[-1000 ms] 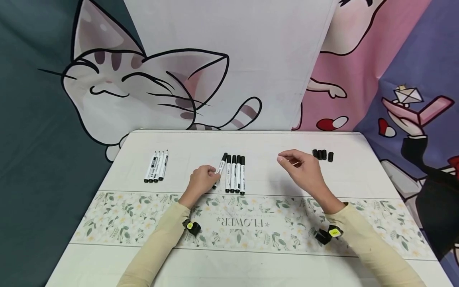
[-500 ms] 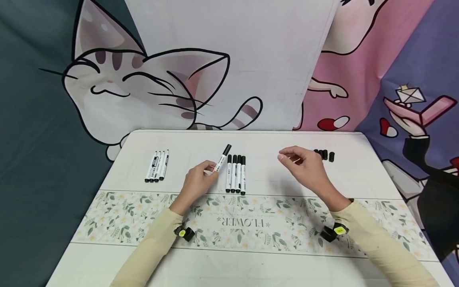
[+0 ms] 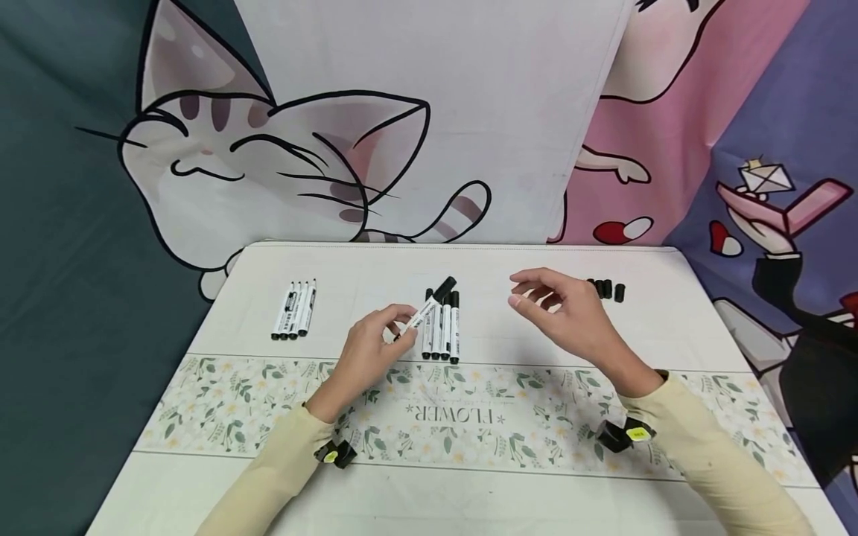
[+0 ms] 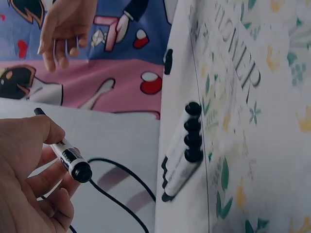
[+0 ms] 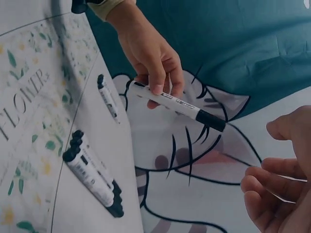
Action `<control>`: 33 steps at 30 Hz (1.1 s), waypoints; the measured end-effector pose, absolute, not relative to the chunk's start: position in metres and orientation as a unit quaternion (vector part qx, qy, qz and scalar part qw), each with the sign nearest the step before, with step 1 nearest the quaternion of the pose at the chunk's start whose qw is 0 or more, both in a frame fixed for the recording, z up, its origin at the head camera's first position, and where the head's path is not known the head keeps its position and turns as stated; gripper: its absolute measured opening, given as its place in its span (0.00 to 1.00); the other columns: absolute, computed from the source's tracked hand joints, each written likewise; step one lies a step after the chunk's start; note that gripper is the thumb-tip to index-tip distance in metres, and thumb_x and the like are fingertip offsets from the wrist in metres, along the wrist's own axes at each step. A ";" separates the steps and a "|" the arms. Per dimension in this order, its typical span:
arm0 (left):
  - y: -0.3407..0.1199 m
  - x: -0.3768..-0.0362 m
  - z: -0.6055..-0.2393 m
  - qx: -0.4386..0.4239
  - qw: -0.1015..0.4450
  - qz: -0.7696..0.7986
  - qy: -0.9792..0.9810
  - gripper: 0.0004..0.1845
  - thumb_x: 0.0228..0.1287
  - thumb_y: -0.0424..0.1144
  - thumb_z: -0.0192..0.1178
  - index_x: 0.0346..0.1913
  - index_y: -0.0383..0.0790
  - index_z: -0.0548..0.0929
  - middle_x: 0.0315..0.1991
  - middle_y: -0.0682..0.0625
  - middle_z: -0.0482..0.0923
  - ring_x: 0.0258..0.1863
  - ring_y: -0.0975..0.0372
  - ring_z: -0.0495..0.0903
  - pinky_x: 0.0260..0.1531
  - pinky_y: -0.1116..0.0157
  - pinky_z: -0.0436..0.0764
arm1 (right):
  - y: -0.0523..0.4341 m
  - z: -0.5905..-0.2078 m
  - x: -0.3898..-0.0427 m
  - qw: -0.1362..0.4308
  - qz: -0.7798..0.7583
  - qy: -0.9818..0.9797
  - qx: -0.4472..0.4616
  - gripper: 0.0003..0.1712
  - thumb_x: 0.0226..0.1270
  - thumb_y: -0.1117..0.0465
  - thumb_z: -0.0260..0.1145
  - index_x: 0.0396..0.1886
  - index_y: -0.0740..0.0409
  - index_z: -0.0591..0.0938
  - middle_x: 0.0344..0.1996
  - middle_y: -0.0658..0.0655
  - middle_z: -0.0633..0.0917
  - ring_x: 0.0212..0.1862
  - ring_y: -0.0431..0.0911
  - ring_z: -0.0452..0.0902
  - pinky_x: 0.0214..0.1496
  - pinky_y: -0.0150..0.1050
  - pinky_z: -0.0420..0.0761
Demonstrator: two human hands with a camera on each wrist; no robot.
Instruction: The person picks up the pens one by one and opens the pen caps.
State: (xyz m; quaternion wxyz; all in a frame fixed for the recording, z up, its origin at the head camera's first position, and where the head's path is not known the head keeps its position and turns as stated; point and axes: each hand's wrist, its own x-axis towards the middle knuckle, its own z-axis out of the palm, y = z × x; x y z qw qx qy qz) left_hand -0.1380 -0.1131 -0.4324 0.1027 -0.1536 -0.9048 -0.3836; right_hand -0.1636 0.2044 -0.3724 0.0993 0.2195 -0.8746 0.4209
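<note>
My left hand (image 3: 370, 341) pinches a white marker (image 5: 177, 104) with a black cap between thumb and fingers, lifted off the table. In the head view its capped end points up and to the right, over a row of several capped markers (image 3: 442, 339). My right hand (image 3: 568, 316) hovers to the right of that row, fingers loosely bent. Nothing lies between its fingers, as the right wrist view also shows. A gap separates the right hand from the held marker's cap (image 5: 211, 120).
On the left of the white table (image 3: 496, 491), several uncapped markers (image 3: 293, 313) lie side by side, tips away from me. Several loose black caps (image 3: 607, 289) stand at the back right, partly behind the right hand. A cartoon cloth (image 3: 509, 119) hangs behind the table.
The left hand has picked the marker up from beside the row and swung its capped end to the right. The right hand has shifted only slightly.
</note>
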 end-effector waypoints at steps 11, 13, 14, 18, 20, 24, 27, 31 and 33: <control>-0.103 -0.117 -0.431 -0.224 0.137 -0.359 -0.896 0.14 0.66 0.37 0.68 0.53 0.46 0.87 0.43 0.55 0.88 0.38 0.62 0.80 0.34 0.65 0.76 | 0.180 -0.381 -0.150 0.070 0.448 -0.842 0.293 0.21 0.67 0.60 0.73 0.59 0.51 0.84 0.44 0.48 0.88 0.39 0.37 0.83 0.41 0.34 0.83; -0.102 -0.114 -0.433 -0.230 0.136 -0.360 -0.894 0.13 0.66 0.37 0.68 0.53 0.46 0.87 0.42 0.56 0.88 0.38 0.62 0.80 0.34 0.65 0.76 | 0.177 -0.383 -0.148 0.063 0.447 -0.840 0.301 0.22 0.67 0.59 0.74 0.60 0.51 0.83 0.44 0.48 0.88 0.39 0.37 0.83 0.40 0.36 0.84; -0.102 -0.112 -0.434 -0.233 0.136 -0.359 -0.893 0.13 0.66 0.37 0.68 0.53 0.47 0.87 0.42 0.56 0.88 0.38 0.63 0.80 0.34 0.65 0.76 | 0.175 -0.385 -0.147 0.060 0.446 -0.840 0.304 0.22 0.67 0.59 0.74 0.60 0.51 0.83 0.43 0.48 0.88 0.39 0.36 0.83 0.40 0.36 0.84; -0.100 -0.109 -0.438 -0.244 0.133 -0.356 -0.892 0.13 0.66 0.38 0.67 0.53 0.48 0.87 0.43 0.57 0.87 0.39 0.64 0.79 0.36 0.65 0.76 | 0.171 -0.390 -0.143 0.047 0.434 -0.841 0.319 0.22 0.66 0.57 0.75 0.59 0.50 0.84 0.39 0.44 0.88 0.38 0.35 0.83 0.40 0.37 0.84; -0.099 -0.108 -0.441 -0.250 0.129 -0.355 -0.892 0.13 0.66 0.39 0.67 0.53 0.48 0.87 0.45 0.57 0.87 0.40 0.64 0.79 0.37 0.65 0.77 | 0.171 -0.392 -0.142 0.042 0.421 -0.844 0.331 0.21 0.67 0.57 0.74 0.59 0.50 0.84 0.38 0.43 0.88 0.38 0.35 0.83 0.40 0.36 0.84; -0.096 -0.107 -0.447 -0.261 0.115 -0.353 -0.891 0.13 0.69 0.39 0.66 0.55 0.46 0.87 0.48 0.56 0.87 0.42 0.62 0.80 0.39 0.63 0.78 | 0.171 -0.394 -0.139 0.034 0.389 -0.851 0.352 0.18 0.68 0.56 0.74 0.56 0.50 0.86 0.43 0.44 0.89 0.39 0.34 0.82 0.39 0.36 0.84; -0.095 -0.107 -0.449 -0.269 0.106 -0.351 -0.891 0.13 0.71 0.39 0.64 0.56 0.46 0.86 0.51 0.55 0.86 0.44 0.61 0.81 0.41 0.63 0.78 | 0.172 -0.393 -0.138 0.039 0.368 -0.855 0.363 0.14 0.68 0.56 0.74 0.52 0.50 0.88 0.44 0.44 0.89 0.38 0.33 0.82 0.38 0.36 0.83; -0.092 -0.107 -0.448 -0.283 0.110 -0.348 -0.887 0.14 0.70 0.40 0.65 0.56 0.46 0.86 0.51 0.55 0.86 0.44 0.63 0.81 0.43 0.63 0.78 | 0.171 -0.392 -0.136 0.061 0.367 -0.853 0.367 0.11 0.67 0.58 0.74 0.48 0.51 0.90 0.41 0.44 0.90 0.36 0.32 0.81 0.35 0.37 0.84; -0.090 -0.108 -0.447 -0.290 0.117 -0.346 -0.885 0.15 0.69 0.41 0.66 0.56 0.46 0.86 0.50 0.55 0.86 0.45 0.63 0.81 0.44 0.63 0.79 | 0.171 -0.391 -0.135 0.074 0.373 -0.851 0.361 0.10 0.67 0.58 0.74 0.47 0.50 0.90 0.39 0.43 0.90 0.35 0.32 0.81 0.34 0.37 0.84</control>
